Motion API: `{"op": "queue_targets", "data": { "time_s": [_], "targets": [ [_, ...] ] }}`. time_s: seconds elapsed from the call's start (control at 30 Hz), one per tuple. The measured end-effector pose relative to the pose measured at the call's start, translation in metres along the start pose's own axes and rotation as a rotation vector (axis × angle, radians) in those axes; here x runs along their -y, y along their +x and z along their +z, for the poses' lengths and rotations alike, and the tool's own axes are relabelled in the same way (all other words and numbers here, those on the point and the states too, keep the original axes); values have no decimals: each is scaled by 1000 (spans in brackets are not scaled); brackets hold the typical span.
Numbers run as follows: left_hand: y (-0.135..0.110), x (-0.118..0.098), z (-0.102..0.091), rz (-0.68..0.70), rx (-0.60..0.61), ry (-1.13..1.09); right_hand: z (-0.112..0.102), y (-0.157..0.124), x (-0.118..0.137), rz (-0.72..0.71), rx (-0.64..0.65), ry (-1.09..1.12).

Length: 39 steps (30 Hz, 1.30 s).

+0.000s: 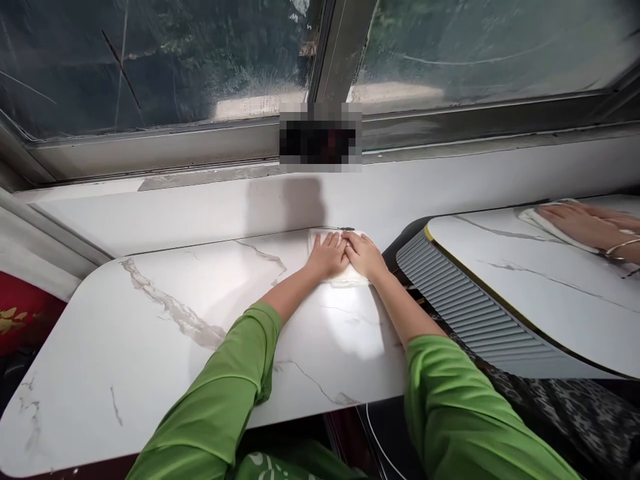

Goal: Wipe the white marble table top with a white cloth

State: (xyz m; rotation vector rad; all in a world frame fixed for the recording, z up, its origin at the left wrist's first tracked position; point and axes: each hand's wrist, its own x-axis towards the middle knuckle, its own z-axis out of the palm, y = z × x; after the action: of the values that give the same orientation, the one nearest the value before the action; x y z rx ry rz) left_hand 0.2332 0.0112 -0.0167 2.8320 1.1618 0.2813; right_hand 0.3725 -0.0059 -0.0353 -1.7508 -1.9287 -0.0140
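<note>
White cloth lies under both hands at the back of the marbled table, near its right end and close to the wall. From my remote seat I see the left hand laid flat on it, fingers extended and a little spread, palm down, clenching nothing. The right hand rests flat too, its fingers angled inward so that their tips meet those of the left; I read it as pressing on the cloth rather than gripping it. I can see part of the cloth beyond the fingers and more of it below the wrists. Both forearms reach forward from green sleeves.

To my right, a second table with a ribbed grey side and a gold trim stands just beside the first. On it, a co-worker's hand lies on another cloth, a bracelet at the wrist. Ahead of me, above the wall, runs a streaked window in a metal frame. A pixelated patch covers part of the frame.
</note>
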Motion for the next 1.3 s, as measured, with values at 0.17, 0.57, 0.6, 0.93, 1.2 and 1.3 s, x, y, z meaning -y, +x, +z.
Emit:
{"op": "queue_targets", "data": {
  "time_s": [0.17, 0.57, 0.6, 0.93, 1.2, 1.3],
  "targets": [
    [23, 23, 1, -59, -31, -25, 12, 36, -2, -4, -15, 19],
    [-9, 2, 0, -38, -88, 29, 7, -4, 1, 18, -23, 21],
    [-19, -5, 1, -15, -96, 36, 3, -18, 3, 18, -24, 15],
    [-151, -83, -14, 189, -102, 112, -45, -183, 68, 6, -62, -105],
    [-173, -82, -24, 192, -27, 74, -46, -190, 92, 49, -67, -123],
    [-160, -69, -20, 176, -31, 42, -37, -170, 88, 45, -54, -130]
  ]
}}
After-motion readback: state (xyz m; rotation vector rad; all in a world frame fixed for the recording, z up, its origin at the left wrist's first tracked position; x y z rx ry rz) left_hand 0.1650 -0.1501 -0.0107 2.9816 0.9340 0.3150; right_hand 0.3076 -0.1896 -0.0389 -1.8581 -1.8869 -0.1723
